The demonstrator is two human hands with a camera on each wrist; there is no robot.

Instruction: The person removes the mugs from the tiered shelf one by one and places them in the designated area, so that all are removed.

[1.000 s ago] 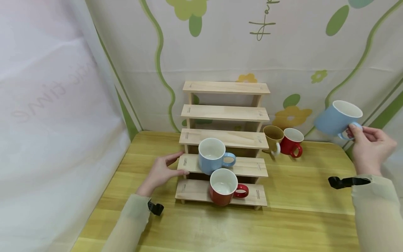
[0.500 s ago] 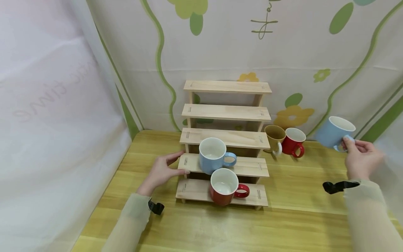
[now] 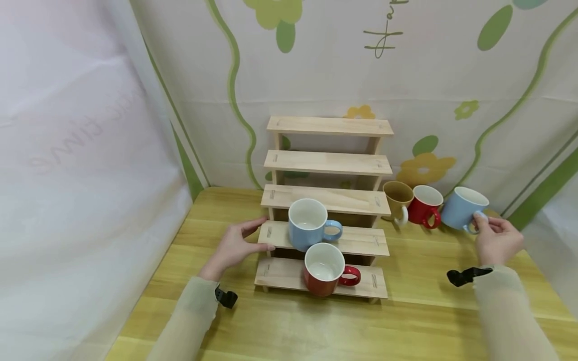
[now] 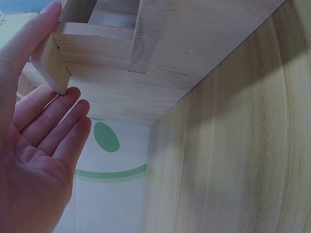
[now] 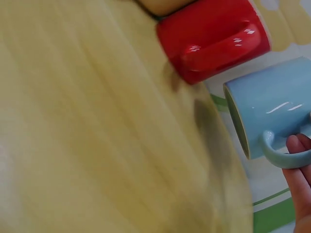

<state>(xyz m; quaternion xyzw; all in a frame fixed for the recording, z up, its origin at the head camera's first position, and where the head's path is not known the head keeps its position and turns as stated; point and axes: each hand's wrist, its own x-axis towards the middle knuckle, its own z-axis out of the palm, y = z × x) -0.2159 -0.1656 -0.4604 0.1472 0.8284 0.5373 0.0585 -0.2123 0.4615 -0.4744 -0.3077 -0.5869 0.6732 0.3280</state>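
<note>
My right hand [image 3: 498, 241] pinches the handle of a light blue mug [image 3: 460, 209] at the back right. In the right wrist view, this blue mug [image 5: 269, 104] appears slightly above the tabletop, its base apart from its shadow. Beside it on the left stands a red mug [image 3: 424, 206], then a brown mug [image 3: 395, 201] with a pale handle. My left hand [image 3: 235, 245] holds the left end of a stepped wooden shelf [image 3: 275, 233], thumb in front, fingers behind. In the left wrist view, its fingers [image 4: 63, 116] are nearly straight against the board end.
On the shelf's second step from the bottom sits another light blue mug [image 3: 307, 228]. A second red mug [image 3: 321, 273] sits on the lowest step, handle to the right. A printed white cloth [image 3: 329, 65] stands behind the wooden table [image 3: 289, 331].
My right hand has brought the blue mug down and to the left, close beside the red mug. My left hand stays on the shelf. The head view has shifted slightly.
</note>
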